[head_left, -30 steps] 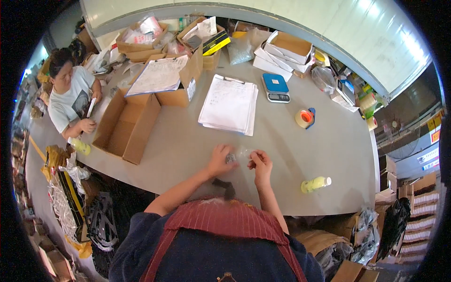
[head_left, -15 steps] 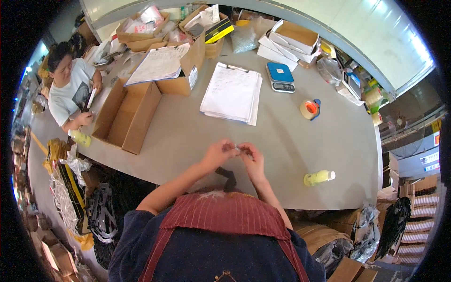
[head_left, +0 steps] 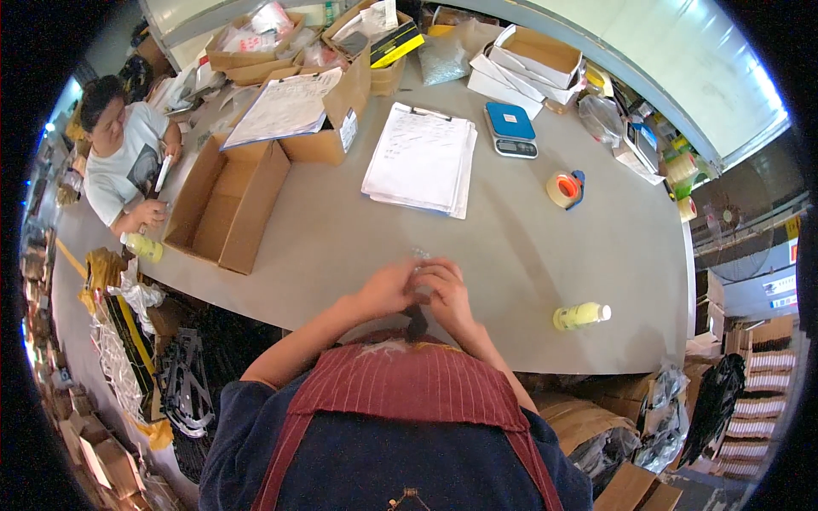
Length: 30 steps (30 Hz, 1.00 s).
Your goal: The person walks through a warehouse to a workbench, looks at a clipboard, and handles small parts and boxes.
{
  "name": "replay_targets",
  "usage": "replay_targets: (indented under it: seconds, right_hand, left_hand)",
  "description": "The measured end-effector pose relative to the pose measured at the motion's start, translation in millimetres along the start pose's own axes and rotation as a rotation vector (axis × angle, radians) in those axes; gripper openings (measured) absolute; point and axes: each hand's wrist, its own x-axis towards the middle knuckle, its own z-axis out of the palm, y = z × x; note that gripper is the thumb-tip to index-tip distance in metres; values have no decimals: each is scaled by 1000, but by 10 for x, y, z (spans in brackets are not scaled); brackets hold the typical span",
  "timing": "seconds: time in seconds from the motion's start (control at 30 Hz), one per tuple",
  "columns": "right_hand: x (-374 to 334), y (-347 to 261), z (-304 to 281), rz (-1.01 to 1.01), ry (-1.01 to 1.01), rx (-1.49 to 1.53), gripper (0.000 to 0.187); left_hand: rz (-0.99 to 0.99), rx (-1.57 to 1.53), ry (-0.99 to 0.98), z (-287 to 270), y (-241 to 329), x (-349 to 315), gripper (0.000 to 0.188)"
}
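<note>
My left hand (head_left: 388, 288) and my right hand (head_left: 446, 291) meet over the near edge of the table, fingers closed against each other. A small clear piece of plastic (head_left: 419, 253) pokes out above the fingertips; its exact kind is too small to tell, and most of it is hidden by the hands. A dark strap-like thing (head_left: 415, 322) shows just below the hands, near my apron (head_left: 409, 383). Beyond them lies a clipboard with a stack of papers (head_left: 417, 162).
An open cardboard box (head_left: 268, 192) stands at the left, near a seated person (head_left: 123, 162) and a yellow bottle (head_left: 143, 248). To the right are another yellow bottle (head_left: 581, 316), a tape dispenser (head_left: 565, 189) and a blue-topped scale (head_left: 511, 128). Boxes and bags (head_left: 443, 60) line the back.
My hands have drawn closer together, and the right fingers now fold over toward the left ones. The clear plastic now sticks up above the fingertips. The view has shifted slightly.
</note>
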Motion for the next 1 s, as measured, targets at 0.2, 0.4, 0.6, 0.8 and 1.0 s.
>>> replay_targets:
  seconds: [0.2, 0.4, 0.6, 0.8, 1.0]
  right_hand:
    - [-29, -74, 6, 19, 24, -61, 33]
    - [-93, 52, 10, -33, -64, 29, 36]
    - [6, -81, 21, 31, -94, -220, 40]
    - [188, 351, 156, 236, -110, -114, 37]
    - [305, 498, 214, 354, -133, -423, 48]
  left_hand:
    - [-54, 24, -85, -10, -44, 9, 53]
    - [46, 70, -34, 158, -288, 48, 56]
    - [79, 251, 200, 195, -423, -20, 33]
    - [-334, 190, 195, 314, -582, 10, 23]
    - [-252, 127, 323, 294, -681, -79, 27]
